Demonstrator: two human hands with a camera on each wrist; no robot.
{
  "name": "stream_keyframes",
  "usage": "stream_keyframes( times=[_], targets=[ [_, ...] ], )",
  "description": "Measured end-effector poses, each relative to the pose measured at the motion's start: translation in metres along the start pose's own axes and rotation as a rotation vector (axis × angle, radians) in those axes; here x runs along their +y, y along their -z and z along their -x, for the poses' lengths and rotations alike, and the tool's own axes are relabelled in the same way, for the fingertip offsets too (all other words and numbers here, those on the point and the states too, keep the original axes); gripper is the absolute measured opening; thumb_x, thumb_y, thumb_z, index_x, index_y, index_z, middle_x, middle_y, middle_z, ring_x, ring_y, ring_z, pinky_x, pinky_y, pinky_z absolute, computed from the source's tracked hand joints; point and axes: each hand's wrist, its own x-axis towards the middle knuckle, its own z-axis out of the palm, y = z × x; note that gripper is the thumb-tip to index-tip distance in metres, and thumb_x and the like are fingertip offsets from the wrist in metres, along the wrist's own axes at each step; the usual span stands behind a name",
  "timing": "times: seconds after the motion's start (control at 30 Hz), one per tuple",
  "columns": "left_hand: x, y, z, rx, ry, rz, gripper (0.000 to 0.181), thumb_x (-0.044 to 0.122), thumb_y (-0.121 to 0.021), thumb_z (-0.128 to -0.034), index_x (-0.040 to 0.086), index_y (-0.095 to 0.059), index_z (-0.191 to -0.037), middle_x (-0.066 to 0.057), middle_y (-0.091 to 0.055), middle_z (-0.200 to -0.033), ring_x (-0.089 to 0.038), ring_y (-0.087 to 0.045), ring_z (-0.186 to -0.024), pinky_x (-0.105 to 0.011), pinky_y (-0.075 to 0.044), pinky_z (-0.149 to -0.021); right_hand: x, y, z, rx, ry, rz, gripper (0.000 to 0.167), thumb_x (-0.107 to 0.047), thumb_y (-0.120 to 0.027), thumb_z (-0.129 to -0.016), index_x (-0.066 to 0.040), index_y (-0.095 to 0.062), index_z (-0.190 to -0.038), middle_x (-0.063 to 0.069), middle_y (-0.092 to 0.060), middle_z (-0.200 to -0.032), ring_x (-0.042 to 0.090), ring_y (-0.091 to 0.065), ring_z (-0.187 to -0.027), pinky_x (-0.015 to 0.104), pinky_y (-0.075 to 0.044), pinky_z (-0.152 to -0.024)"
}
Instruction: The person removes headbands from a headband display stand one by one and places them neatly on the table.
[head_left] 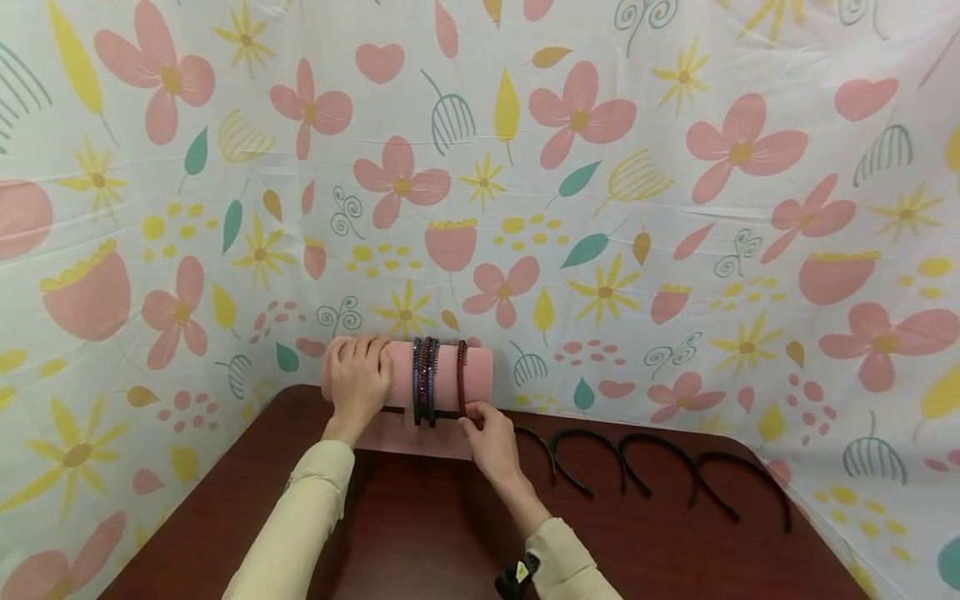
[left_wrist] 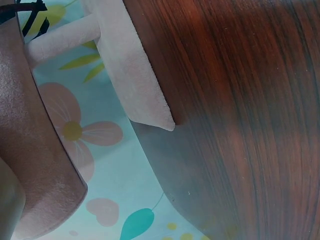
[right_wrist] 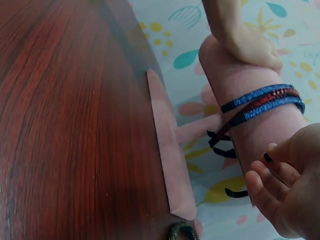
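A pink padded cylinder point(head_left: 397, 369) stands on a flat pink base point(right_wrist: 167, 150), joined by a short post point(right_wrist: 197, 128). My left hand point(head_left: 362, 375) lies over the cylinder's left end with its fingers curved around the top. Two blue headbands and a dark red one point(right_wrist: 265, 102) sit close together around its middle. Nearer the right end is a red headband point(head_left: 461, 375); my right hand point(head_left: 491, 442) pinches its lower end between thumb and fingers. In the right wrist view, a dark tip point(right_wrist: 268, 157) shows at the fingertips of the right hand point(right_wrist: 292, 180).
Several dark headbands point(head_left: 660, 437) lie in a row on the brown table point(head_left: 420, 533), to the right of the stand. A flower-patterned cloth point(head_left: 555, 208) hangs behind the table and along its sides. A black device point(head_left: 516, 577) is on the right wrist.
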Motion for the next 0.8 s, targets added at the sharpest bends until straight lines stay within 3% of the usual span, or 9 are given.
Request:
stream_keyframes(
  times=[0.53, 0.8],
  targets=[
    [-0.003, 0.0, 0.0, -0.004, 0.006, 0.006, 0.034, 0.025, -0.042, -0.1001, 0.01, -0.072, -0.107, -0.011, -0.069, -0.108, -0.032, -0.062, -0.103, -0.051, -0.035, -0.107, 0.014, 0.021, 0.004, 0.023, -0.006, 0.044, 0.021, -0.013, -0.067, -0.094, -0.007, -0.069, -0.114, 0.009, -0.072, -0.107, 0.022, -0.068, -0.093, 0.036, -0.056, -0.074],
    [-0.002, -0.002, 0.0, -0.005, 0.002, 0.004, 0.037, 0.026, -0.04, -0.1006, 0.01, -0.072, -0.107, -0.011, -0.069, -0.108, -0.032, -0.062, -0.103, -0.052, -0.035, -0.107, 0.019, 0.03, 0.007, 0.046, 0.007, 0.076, 0.023, -0.015, -0.068, -0.093, -0.007, -0.069, -0.115, 0.008, -0.072, -0.106, 0.02, -0.068, -0.091, 0.032, -0.055, -0.072]
  ],
)
